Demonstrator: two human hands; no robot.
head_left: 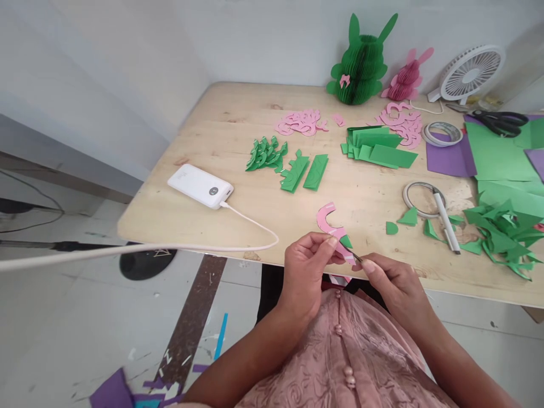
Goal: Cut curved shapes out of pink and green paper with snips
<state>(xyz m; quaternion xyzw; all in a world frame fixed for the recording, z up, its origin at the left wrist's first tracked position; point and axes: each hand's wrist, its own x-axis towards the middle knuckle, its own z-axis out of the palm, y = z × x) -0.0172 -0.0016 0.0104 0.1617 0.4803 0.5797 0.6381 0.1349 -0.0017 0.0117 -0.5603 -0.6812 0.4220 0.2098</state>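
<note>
In my left hand (304, 275) is a curved pink paper cutout (323, 222) with small white strips on it, pinched between thumb and fingers near the table's front edge. A small green piece of paper (345, 241) shows just behind the cutout. My right hand (397, 286) has its fingers closed around a thin dark-tipped tool (357, 259), whose tip meets the cutout's lower end. Most of that tool is hidden by the fingers, so its kind cannot be made out. Beyond my hands lie two folded green paper pieces (315, 172) and a pile of green cutouts (266, 153).
A white power bank (195, 184) with a cable lies left. Green folded strips (378, 148), pink cutouts (300, 122), tape rolls (442, 134), a marker (446, 221), black scissors (501, 120) and green scraps (504, 232) lie around. Behind stand paper rabbits (361, 68) and a fan (472, 73).
</note>
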